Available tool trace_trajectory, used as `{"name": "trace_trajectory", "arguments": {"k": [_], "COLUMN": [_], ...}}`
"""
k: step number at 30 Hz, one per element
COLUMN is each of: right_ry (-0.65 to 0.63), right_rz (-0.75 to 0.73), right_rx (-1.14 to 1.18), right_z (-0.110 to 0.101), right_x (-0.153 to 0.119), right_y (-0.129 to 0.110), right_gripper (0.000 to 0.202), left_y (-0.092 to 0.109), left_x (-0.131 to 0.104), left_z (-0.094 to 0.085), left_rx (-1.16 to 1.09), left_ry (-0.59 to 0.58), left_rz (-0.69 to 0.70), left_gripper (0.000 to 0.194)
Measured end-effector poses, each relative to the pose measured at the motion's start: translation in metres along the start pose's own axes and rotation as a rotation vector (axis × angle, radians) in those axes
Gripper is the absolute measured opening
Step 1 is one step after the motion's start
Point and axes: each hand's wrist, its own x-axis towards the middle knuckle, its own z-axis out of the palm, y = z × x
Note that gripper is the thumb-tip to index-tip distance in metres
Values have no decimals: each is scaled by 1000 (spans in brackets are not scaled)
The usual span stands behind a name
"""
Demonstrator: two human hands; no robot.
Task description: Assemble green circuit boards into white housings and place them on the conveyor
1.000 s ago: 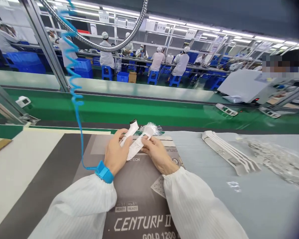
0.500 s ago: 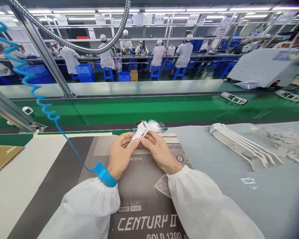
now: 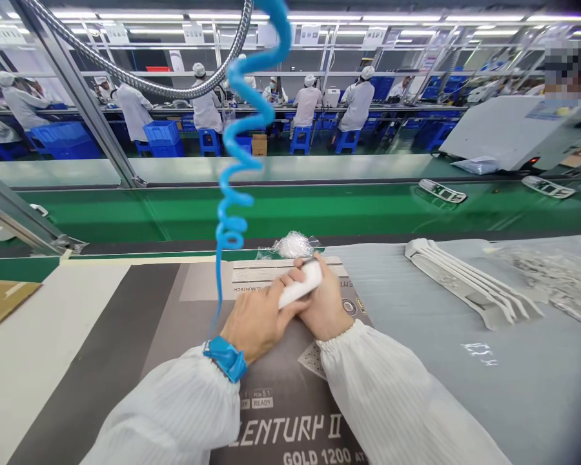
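Observation:
Both hands are wrapped round a white plastic housing (image 3: 304,284) with a dark end, held tilted above a dark printed cardboard sheet (image 3: 271,361). My left hand (image 3: 264,316) grips its near, lower part, with the fingers over the top and the thumb beneath. Closed about the far end, my right hand (image 3: 325,302) hides part of the piece. A blue wrist strap (image 3: 226,358) with a coiled blue cord (image 3: 237,155) is on my left wrist. Just beyond the hands lies a crumpled clear plastic bag (image 3: 294,245).
Several long white plastic parts (image 3: 469,281) lie nested on the grey mat (image 3: 416,387) at right, beside bagged pieces (image 3: 556,274). A green conveyor belt (image 3: 184,216) runs across behind, carrying white frames (image 3: 442,191). A metal post (image 3: 84,97) stands at left.
The white housing has been turned over and shifted right and nearer. My left hand has moved right and now reaches over it. The coiled cord has swung right into the middle of view.

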Motion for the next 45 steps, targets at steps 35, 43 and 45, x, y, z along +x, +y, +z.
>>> {"name": "trace_trajectory", "arguments": {"k": [35, 43, 45], "right_ry": [-64, -36, -21], "right_rz": [44, 75, 77], "right_rx": [-40, -3, -1], "right_z": [-9, -6, -4], "right_x": [11, 11, 10], "right_y": [13, 10, 10], "right_gripper": [32, 27, 25], "left_y": [-135, -147, -134], "left_x": [89, 92, 76], "left_z": [-109, -95, -82], "left_rx": [-115, 79, 65], "left_ry": [352, 492, 496], "left_rz": [-584, -695, -662], "left_gripper": [40, 38, 36]}}
